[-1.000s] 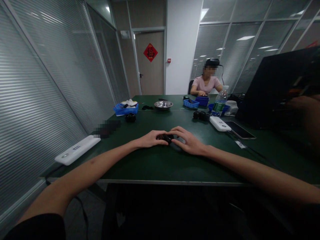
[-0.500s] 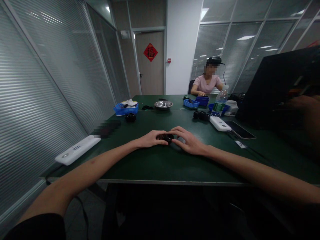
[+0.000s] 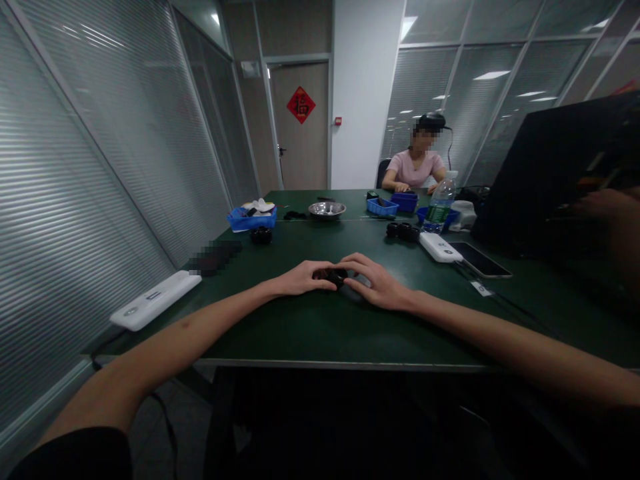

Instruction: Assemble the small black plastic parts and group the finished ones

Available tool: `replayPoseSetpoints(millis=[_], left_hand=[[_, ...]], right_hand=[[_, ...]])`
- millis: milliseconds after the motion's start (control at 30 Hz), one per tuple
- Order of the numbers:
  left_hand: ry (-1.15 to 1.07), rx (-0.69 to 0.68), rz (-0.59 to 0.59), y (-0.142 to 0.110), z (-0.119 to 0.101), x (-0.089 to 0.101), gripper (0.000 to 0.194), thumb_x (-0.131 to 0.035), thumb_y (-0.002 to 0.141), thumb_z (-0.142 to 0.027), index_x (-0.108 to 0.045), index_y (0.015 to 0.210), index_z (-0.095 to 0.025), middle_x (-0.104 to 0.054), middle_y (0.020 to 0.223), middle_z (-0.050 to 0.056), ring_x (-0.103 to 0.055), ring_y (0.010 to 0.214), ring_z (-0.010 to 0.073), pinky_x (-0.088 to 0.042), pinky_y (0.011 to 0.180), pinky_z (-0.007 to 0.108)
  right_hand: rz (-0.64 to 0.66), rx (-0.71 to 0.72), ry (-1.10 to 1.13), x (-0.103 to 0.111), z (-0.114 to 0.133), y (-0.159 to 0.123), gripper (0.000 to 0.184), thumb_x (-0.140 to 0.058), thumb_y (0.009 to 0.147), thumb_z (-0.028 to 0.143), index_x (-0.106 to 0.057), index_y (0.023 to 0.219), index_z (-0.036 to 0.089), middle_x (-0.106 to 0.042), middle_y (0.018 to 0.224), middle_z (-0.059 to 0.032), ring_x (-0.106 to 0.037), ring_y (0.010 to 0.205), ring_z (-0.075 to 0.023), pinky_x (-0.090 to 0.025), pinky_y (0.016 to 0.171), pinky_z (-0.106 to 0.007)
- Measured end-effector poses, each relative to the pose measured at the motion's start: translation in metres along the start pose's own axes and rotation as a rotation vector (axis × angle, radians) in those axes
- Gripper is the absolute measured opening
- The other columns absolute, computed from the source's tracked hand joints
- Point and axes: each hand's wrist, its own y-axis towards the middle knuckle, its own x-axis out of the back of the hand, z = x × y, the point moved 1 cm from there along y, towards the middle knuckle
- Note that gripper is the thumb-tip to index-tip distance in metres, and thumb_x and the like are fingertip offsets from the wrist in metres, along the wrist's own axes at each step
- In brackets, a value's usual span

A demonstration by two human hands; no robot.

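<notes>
A small glossy black object [image 3: 338,277], rounded at its right end, rests low over the green table [image 3: 300,337] between my hands; its kind is not clear. My left hand [image 3: 306,278] curls around its left side, thumb in front and fingers behind. From the right, my right hand [image 3: 374,281] closes on the same object with thumb and fingertips. Parts of the object are hidden by the fingers. Similar black round pieces [image 3: 403,231] lie farther back on the right, and another black piece [image 3: 261,235] sits at the back left.
A steel bowl [image 3: 327,211] stands beyond my hands. A blue basket [image 3: 251,217] is at the left, another blue basket [image 3: 383,207] at the right. White power banks [image 3: 156,300], a bottle [image 3: 440,203], a phone [image 3: 479,259] and a black panel [image 3: 545,180] flank the table. A person [image 3: 414,167] sits opposite.
My hands and the black object stay almost exactly in place. The person opposite has shifted slightly to the right, and that person's other hand now shows beside the bottle.
</notes>
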Motion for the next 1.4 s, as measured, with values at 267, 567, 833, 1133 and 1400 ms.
replayPoseSetpoints(millis=[267,567,833,1133,1400], left_hand=[[0.000,0.007,-0.007,0.0013,0.0035,-0.0012,0.051,-0.071,0.090,-0.047,-0.063,0.133,-0.019,-0.068,0.108,0.005,-0.059,0.087,0.0177,-0.043,0.076,0.028],[-0.044,-0.003,-0.004,0.0000,-0.0027,-0.0010,0.050,-0.071,0.091,-0.044,-0.062,0.133,-0.019,-0.069,0.116,0.007,-0.062,0.096,0.0199,-0.045,0.083,0.031],[-0.025,-0.005,-0.002,0.0003,-0.0025,-0.0010,0.046,-0.071,0.091,-0.045,-0.064,0.128,-0.019,-0.068,0.107,0.004,-0.060,0.087,0.0173,-0.043,0.077,0.028],[-0.026,-0.010,-0.006,0.0018,0.0018,-0.0020,0.048,-0.071,0.091,-0.046,-0.064,0.128,-0.017,-0.068,0.107,0.005,-0.060,0.089,0.0181,-0.044,0.077,0.028],[-0.006,0.015,-0.005,0.0004,-0.0044,-0.0007,0.051,-0.070,0.091,-0.046,-0.063,0.133,-0.018,-0.068,0.111,0.005,-0.060,0.090,0.0183,-0.044,0.078,0.028]], right_hand=[[-0.022,-0.005,-0.012,-0.0014,-0.0007,0.0007,0.035,-0.054,0.103,0.035,-0.057,0.137,0.025,-0.058,0.124,-0.0116,-0.060,0.112,-0.0272,-0.056,0.098,-0.051],[0.001,0.003,-0.021,-0.0001,0.0016,0.0007,0.034,-0.050,0.105,0.032,-0.055,0.138,0.025,-0.056,0.129,-0.0113,-0.059,0.116,-0.0269,-0.054,0.100,-0.050],[0.001,0.006,-0.026,0.0013,0.0032,0.0014,0.034,-0.051,0.105,0.033,-0.056,0.138,0.026,-0.057,0.127,-0.0116,-0.060,0.115,-0.0269,-0.055,0.100,-0.051],[-0.009,0.002,-0.018,-0.0004,0.0024,0.0006,0.038,-0.054,0.104,0.035,-0.053,0.141,0.026,-0.057,0.130,-0.0119,-0.059,0.117,-0.0280,-0.055,0.100,-0.051],[-0.012,-0.003,-0.005,-0.0021,-0.0005,0.0006,0.035,-0.054,0.104,0.033,-0.056,0.138,0.025,-0.058,0.127,-0.0117,-0.060,0.113,-0.0272,-0.057,0.097,-0.049]])
